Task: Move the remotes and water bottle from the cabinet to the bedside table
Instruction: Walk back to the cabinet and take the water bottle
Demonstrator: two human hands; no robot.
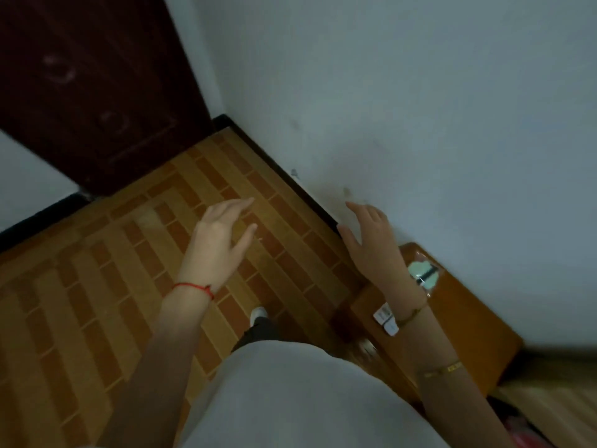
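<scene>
Both my hands are raised in front of me with straight, spread fingers and hold nothing. My left hand [219, 240] hangs over the tiled floor. My right hand [371, 240] hovers near the wall, above the far corner of a brown wooden bedside table [468, 321]. On that table a white remote [385, 318] lies just left of my right wrist. A clear water bottle [424, 275] lies further back, partly hidden by my forearm. The view is blurred.
A dark red door [97, 92] stands at the upper left. A pale wall [420, 108] with a black skirting runs along the right. The floor [97, 270] has orange-brown tiles. My foot [258, 315] shows below my grey top. Bedding [555, 405] sits at the lower right.
</scene>
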